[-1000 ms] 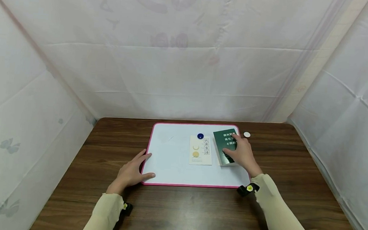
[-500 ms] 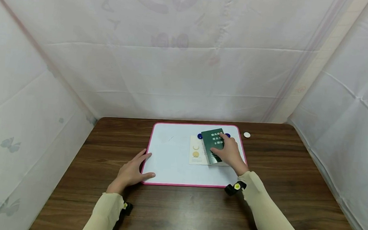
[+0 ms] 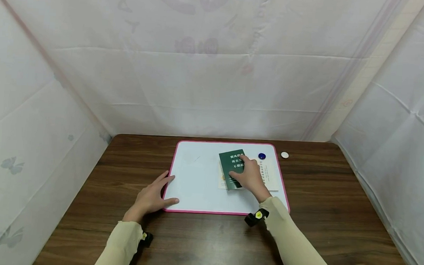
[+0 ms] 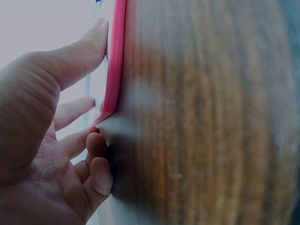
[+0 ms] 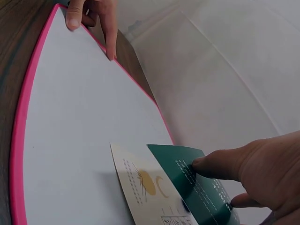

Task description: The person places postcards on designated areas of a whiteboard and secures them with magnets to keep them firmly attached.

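A green card (image 3: 229,167) with white lettering is pinched by the right hand (image 3: 250,176), thumb and fingertips spread across it. It hovers over a cream card (image 5: 140,185) with a yellow moon drawing, which lies on the pink-edged whiteboard (image 3: 194,188). In the right wrist view the green card tilts and bends. The blue magnet of the cream card is largely hidden beneath it. My left hand (image 3: 151,195) rests on the whiteboard's left edge, thumb and index finger extended onto the white surface. Its other fingers lie along the corner in the left wrist view.
Another pale card (image 3: 271,178) lies at the board's right side, partly behind the right hand, with a blue magnet (image 3: 262,156) at its top. A white round disc (image 3: 284,155) sits on the wooden table (image 3: 205,245) beyond the board. White curtains (image 3: 214,88) hang around the table.
The right hand has carried the green card leftward, from over the pale card on the right to over the moon card. The left hand has stayed put.
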`<state>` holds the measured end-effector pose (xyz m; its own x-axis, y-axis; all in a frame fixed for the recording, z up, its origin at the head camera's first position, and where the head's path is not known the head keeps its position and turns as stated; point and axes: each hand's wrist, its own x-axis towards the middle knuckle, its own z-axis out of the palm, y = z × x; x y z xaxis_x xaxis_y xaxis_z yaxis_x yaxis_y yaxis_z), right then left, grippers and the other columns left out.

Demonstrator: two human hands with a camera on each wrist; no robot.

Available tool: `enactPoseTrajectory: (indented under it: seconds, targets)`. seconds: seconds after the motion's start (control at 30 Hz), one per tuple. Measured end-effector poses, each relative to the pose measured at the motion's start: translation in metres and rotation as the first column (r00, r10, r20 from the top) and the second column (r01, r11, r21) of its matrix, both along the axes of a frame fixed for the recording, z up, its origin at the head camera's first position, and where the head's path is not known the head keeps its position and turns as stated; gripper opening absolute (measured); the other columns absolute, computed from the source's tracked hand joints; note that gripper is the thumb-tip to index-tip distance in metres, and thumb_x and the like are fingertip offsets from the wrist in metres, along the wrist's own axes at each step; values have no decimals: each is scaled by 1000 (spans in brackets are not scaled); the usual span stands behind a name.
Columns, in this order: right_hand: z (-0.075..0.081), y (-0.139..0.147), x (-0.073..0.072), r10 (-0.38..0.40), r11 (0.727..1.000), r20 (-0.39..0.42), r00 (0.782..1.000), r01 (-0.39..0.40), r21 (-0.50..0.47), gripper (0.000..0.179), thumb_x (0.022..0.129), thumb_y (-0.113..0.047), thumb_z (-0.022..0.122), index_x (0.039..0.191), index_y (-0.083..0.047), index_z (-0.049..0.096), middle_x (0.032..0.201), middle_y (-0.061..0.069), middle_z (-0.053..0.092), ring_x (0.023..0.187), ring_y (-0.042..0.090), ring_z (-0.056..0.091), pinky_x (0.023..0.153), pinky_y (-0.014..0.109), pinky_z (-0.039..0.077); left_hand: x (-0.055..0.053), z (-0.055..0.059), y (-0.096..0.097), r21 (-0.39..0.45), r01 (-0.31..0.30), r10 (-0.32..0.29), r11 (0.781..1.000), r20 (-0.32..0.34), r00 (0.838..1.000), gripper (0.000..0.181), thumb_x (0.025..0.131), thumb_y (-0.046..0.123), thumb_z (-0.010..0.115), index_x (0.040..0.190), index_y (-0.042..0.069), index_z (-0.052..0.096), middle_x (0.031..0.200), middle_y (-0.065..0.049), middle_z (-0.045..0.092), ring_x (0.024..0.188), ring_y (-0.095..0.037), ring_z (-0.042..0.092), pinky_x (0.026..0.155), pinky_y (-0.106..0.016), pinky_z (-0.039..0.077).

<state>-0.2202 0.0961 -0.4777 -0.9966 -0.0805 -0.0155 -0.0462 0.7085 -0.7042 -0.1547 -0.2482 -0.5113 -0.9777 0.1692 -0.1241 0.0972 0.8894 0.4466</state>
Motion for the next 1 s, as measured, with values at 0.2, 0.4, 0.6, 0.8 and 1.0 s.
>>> enactPoseTrajectory:
  seconds: [0.2,0.4,0.6,0.8,1.0]
  targets:
    - [-2,-12,0,3,1000,2,1000,-3,-27,75,89,-25,81,152,-1,47,138,31,52,114,39,56,95,54,51,1,0,0,0,3,-3,1000,-9,1000,93,83,57,80,157,16,44,168,-15,26,140,-48,45,104,-76,33]
    - [-4,-20,1,14,998,-14,1000,-15,-69,71,90,-19,81,150,-1,49,139,30,53,113,38,57,97,53,50,1,0,0,-3,4,-4,1000,-8,1000,92,83,57,80,157,16,44,168,-15,26,140,-47,45,104,-76,33]
    - [-6,-28,1,32,991,-33,999,-36,-128,66,91,-13,78,149,-2,50,141,30,53,118,40,57,100,55,48,1,0,0,-4,5,-5,1000,-16,1000,92,83,58,80,157,16,44,168,-15,26,139,-47,46,103,-76,33]
    - [-11,-35,0,38,980,-45,998,-46,-193,64,92,-9,76,149,-1,50,144,28,52,125,41,55,104,55,46,2,0,1,-2,1,-1,1000,-29,1000,92,82,57,81,157,16,45,168,-15,27,139,-47,47,103,-75,34]
    - [-11,-46,-3,19,976,-28,999,-25,-218,64,92,-8,75,150,-1,49,146,27,52,132,42,52,108,55,44,0,0,2,4,-4,4,1000,-16,1000,92,82,58,80,157,16,45,168,-15,27,140,-47,45,104,-75,34]
